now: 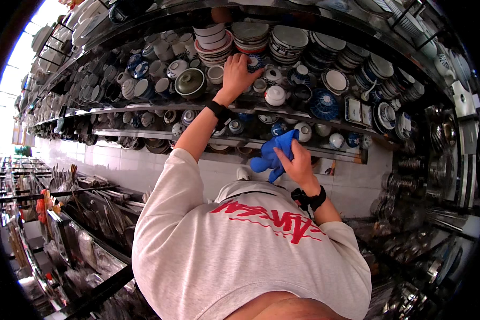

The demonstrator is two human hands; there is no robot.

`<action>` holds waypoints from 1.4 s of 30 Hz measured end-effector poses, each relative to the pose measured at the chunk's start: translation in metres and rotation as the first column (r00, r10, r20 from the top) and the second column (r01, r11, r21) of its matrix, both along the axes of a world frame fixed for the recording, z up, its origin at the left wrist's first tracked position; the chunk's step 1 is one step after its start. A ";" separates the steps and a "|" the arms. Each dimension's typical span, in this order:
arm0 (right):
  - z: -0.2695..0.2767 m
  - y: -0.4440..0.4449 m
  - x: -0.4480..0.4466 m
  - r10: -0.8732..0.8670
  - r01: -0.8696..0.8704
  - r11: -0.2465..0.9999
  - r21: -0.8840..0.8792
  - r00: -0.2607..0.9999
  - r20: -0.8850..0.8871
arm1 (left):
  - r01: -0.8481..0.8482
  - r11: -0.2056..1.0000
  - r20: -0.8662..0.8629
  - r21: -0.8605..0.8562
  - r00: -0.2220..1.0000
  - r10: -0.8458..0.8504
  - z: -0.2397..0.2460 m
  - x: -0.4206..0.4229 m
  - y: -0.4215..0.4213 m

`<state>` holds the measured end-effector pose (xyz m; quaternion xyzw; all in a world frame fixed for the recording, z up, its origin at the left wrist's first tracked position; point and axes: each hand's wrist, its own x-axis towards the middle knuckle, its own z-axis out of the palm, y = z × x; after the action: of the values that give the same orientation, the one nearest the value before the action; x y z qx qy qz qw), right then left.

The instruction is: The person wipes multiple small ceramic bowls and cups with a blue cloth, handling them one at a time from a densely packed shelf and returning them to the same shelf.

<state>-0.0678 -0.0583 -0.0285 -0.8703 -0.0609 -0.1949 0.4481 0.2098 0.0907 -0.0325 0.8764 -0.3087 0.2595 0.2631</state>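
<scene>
My left hand (pixel 240 74) reaches onto the upper shelf, its thumb and fingers around the near side of a small blue-and-white patterned bowl (pixel 255 62). The fingertips are partly hidden. Just below that hand stand a small pale cup (pixel 259 85) and a black-and-white teapot (pixel 272 76). To its left are a white cup (pixel 215 75) and a dark green lidded pot (pixel 190 82). Lower and nearer my body, my right hand (pixel 298 162) grips a crumpled blue cloth (pixel 275 154) in front of the lower shelf.
Stacked plates (pixel 289 42) and white bowls on red-rimmed plates (pixel 213 50) stand behind my left hand. A white lidded jar (pixel 275 95) and a blue ribbed bowl (pixel 323 104) sit near the shelf edge (pixel 248 109). Kitchen utensils (pixel 104 212) fill a rack behind me on the left.
</scene>
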 end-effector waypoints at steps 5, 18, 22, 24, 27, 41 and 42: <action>0.005 -0.002 -0.006 -0.028 0.028 0.999 0.032 1.000 0.004 | -0.052 0.997 -0.054 0.058 0.997 0.055 -0.007 0.008 -0.007; 0.008 -0.003 -0.011 -0.026 0.026 0.999 0.023 1.000 -0.012 | -0.044 0.978 0.041 -0.204 0.998 0.053 0.024 -0.010 0.011; 0.007 0.000 -0.009 0.002 -0.001 0.999 0.036 1.000 -0.015 | -0.193 0.966 -0.008 -0.174 0.981 0.195 0.015 -0.002 0.049; 0.006 0.002 -0.008 0.020 -0.020 0.999 0.040 1.000 -0.003 | -0.252 0.954 -0.007 -0.160 0.967 0.255 0.008 0.001 0.065; 0.001 0.003 -0.007 0.043 -0.043 0.999 0.023 0.999 0.012 | -0.319 0.943 -0.051 -0.089 0.947 0.316 -0.003 0.003 0.080; 0.006 -0.006 -0.011 0.012 -0.012 0.999 0.029 1.000 0.005 | -0.313 0.946 -0.077 0.080 0.945 0.319 -0.033 0.007 0.082; 0.005 -0.006 -0.011 0.007 -0.008 1.000 0.026 1.000 0.010 | -0.309 0.948 -0.071 0.082 0.947 0.315 -0.035 0.009 0.084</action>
<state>-0.0788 -0.0641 -0.0231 -0.8632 -0.0639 -0.1984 0.4597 0.2186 0.1743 -0.0671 0.9329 -0.1639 0.2503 0.2007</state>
